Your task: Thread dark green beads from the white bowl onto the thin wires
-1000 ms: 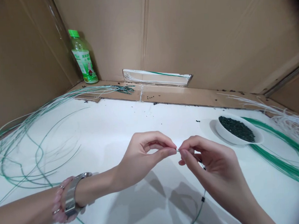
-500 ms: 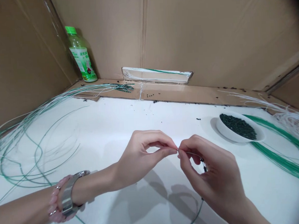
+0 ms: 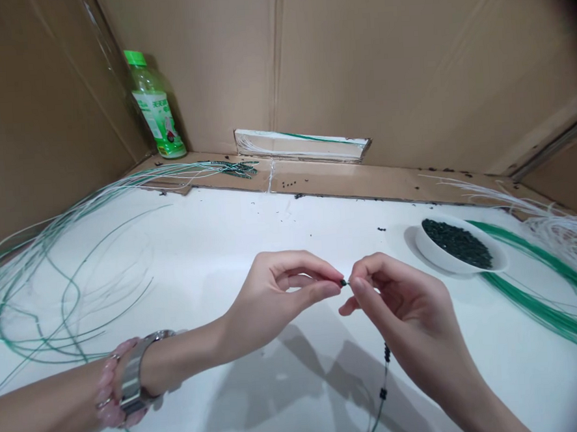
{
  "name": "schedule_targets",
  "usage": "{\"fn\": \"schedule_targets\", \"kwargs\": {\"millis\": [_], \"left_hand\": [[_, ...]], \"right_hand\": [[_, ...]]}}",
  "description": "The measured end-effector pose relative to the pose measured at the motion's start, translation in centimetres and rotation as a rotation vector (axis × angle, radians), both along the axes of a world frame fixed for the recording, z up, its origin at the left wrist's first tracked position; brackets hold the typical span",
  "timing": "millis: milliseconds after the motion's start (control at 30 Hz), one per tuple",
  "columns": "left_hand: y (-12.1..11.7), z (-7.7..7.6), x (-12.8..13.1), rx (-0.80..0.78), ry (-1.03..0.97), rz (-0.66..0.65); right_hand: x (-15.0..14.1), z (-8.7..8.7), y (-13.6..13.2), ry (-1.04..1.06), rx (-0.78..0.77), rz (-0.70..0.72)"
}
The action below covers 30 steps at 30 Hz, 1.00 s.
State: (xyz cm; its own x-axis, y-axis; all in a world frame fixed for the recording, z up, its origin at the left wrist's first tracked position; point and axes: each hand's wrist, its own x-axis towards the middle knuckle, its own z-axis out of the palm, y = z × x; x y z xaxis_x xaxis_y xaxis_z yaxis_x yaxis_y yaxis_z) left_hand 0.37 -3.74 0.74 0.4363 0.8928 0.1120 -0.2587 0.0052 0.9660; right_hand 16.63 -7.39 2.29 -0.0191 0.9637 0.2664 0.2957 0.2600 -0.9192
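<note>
Near the middle of the head view, my left hand (image 3: 278, 295) pinches a small dark green bead (image 3: 343, 282) between thumb and forefinger. My right hand (image 3: 412, 319) is closed in a pinch on the thin tip of a cord, right beside that bead. Whether the tip sits inside the bead is too small to tell. Below my right palm hangs the beaded cord (image 3: 383, 393), with dark beads spaced along it and a green strand curving down to the lower edge. A white bowl (image 3: 501, 261) of dark green beads (image 3: 456, 243) stands to the right of my right hand.
Loose green and white cords (image 3: 35, 310) spread over the left side, their beaded ends (image 3: 239, 169) on the cardboard ledge. Green cord bundles (image 3: 523, 306) and white strands (image 3: 563, 225) lie at right. A green-capped bottle (image 3: 158, 119) stands by the cardboard wall (image 3: 357, 55). Stray beads (image 3: 382, 229) dot the surface.
My hands have drawn slightly apart, and a dark bead now shows between the fingertips. My right fingers have loosened from their curl, and more of the beaded cord hangs below that hand.
</note>
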Motion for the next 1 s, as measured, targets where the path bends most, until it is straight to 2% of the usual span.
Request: {"fn": "schedule_targets", "kwargs": {"millis": [167, 400, 833, 1000], "left_hand": [[0.0, 0.1, 0.0, 0.065, 0.001, 0.021], [-0.3, -0.1, 0.2, 0.235, 0.041, 0.102], [-0.5, -0.1, 0.2, 0.278, 0.075, 0.124], [-0.3, -0.1, 0.1, 0.298, 0.055, 0.106]], "right_hand": [[-0.3, 0.2, -0.3, 0.034, -0.06, -0.018], [-0.4, 0.0, -0.4, -0.025, -0.042, 0.019], [-0.8, -0.8, -0.3, 0.016, -0.021, 0.022], [-0.5, -0.4, 0.0, 0.185, -0.137, 0.1]]}}
